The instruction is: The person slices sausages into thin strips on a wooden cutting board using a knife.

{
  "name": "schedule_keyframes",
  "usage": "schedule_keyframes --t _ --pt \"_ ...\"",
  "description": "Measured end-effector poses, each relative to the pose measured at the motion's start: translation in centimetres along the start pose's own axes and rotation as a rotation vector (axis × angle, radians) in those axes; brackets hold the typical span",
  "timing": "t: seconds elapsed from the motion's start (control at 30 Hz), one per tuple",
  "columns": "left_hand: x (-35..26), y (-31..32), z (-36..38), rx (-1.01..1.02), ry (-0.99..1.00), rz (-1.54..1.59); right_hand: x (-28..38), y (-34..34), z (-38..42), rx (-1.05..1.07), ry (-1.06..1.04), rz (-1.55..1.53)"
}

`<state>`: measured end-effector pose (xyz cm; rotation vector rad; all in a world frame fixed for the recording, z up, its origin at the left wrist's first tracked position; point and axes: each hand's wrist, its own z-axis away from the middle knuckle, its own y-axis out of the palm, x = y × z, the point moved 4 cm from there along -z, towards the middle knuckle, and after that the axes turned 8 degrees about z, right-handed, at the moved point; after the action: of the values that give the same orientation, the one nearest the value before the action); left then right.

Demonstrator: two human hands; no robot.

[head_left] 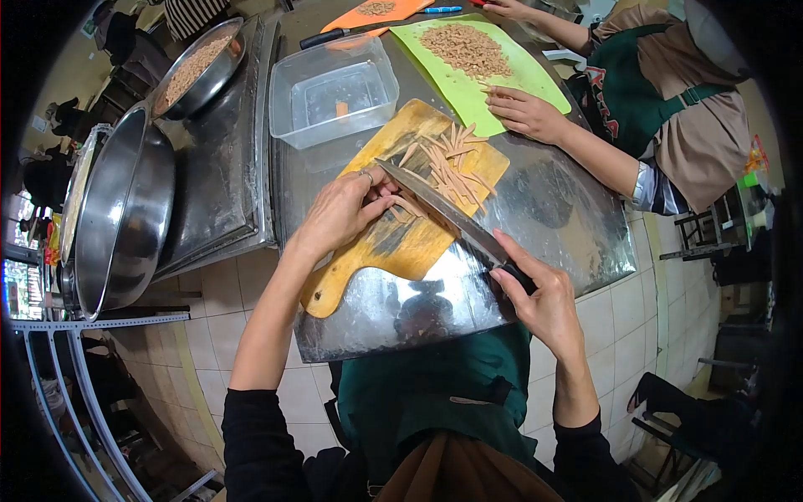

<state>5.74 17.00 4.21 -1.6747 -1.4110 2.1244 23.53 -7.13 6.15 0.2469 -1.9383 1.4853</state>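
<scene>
My right hand is wrapped round the black handle of a kitchen knife, its long blade slanting up and left across a wooden cutting board. My left hand, a ring on one finger, has its fingers bent and pinched on pinkish-brown sausage strips beside the blade. The fingertips are partly hidden by the knife. More cut sausage strips lie in a loose heap on the board beyond the blade. The board's handle points toward me at the lower left.
A clear plastic box with one small piece inside stands behind the board. At right, a co-worker's hand touches a green mat bearing chopped sausage. Another knife lies behind. Metal bowls stand left; the metal table's edge is near me.
</scene>
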Motion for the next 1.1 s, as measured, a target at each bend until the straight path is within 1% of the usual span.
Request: schedule_keyframes --t 0.07,0.17,0.27,0.33,0.47,0.57,0.63,0.73,0.83,0.9,0.97,1.1 --pt "0.1 0.0 0.1 -0.010 0.019 -0.007 0.0 0.0 0.0 -0.012 -0.011 -0.007" --pt "-0.5 -0.5 0.7 -0.019 -0.068 0.113 0.0 0.0 0.0 -0.024 -0.018 -0.027" --pt "0.3 -0.8 1.8 -0.077 -0.097 0.232 0.2 -0.1 0.0 -0.026 -0.004 -0.055" --pt "0.0 -1.5 2.9 -0.063 -0.193 0.227 0.4 -0.2 0.1 -0.011 0.021 -0.086" --pt "-0.2 -2.0 5.3 0.025 -0.314 0.282 1.0 -0.3 0.2 0.047 0.046 -0.125" --pt "0.4 -1.7 6.3 0.118 -0.396 0.242 1.5 0.1 0.5 0.086 0.036 -0.157" --pt "0.5 -1.6 6.5 0.077 -0.366 0.212 1.6 0.5 0.7 0.075 -0.013 -0.170" --pt "1.0 -1.7 6.5 -0.028 -0.306 0.200 1.8 0.9 1.2 0.192 0.097 -0.183" --pt "1.3 -2.4 6.6 -0.106 -0.264 0.192 2.2 0.9 1.7 0.213 0.070 -0.182" --pt "1.5 -2.9 6.7 -0.155 -0.271 0.202 2.8 0.5 2.3 0.272 0.030 -0.117" --pt "1.5 -3.9 6.7 -0.217 -0.298 0.223 3.4 0.4 2.4 0.335 -0.006 -0.096" --pt "-0.1 -7.7 4.5 -0.384 -0.201 0.181 4.2 1.1 1.9 0.436 0.008 -0.010"
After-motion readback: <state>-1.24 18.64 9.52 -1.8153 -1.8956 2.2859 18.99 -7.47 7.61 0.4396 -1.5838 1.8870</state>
